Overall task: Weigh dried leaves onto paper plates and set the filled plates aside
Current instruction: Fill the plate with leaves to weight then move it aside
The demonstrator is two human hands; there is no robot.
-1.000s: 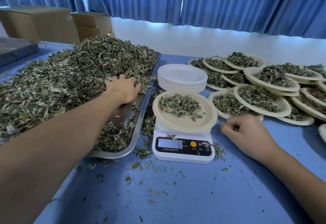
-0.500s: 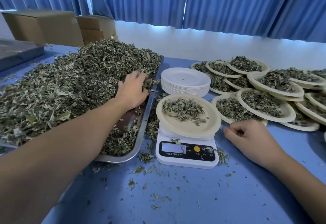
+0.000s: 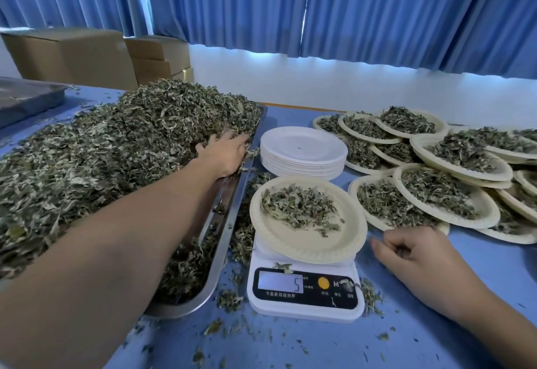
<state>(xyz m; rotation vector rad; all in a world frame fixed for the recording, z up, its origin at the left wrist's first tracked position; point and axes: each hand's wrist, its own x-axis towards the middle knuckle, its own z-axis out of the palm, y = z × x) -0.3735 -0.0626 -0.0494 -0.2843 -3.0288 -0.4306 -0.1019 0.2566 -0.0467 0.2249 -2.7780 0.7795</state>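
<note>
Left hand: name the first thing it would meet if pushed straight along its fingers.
The heap of dried leaves: the left hand touches its edge. Past that, probably the metal tray rim, though depth is unclear.

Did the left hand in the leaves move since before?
Yes. The left hand slid farther into the leaf pile, nearer the right rim of the tray and the white plate stack.

A shiny metal tray [image 3: 232, 203] holds crumbly dried leaves [image 3: 116, 147]; matt paper plates [image 3: 303, 150], glossy white plastic scale [image 3: 305, 307].
</note>
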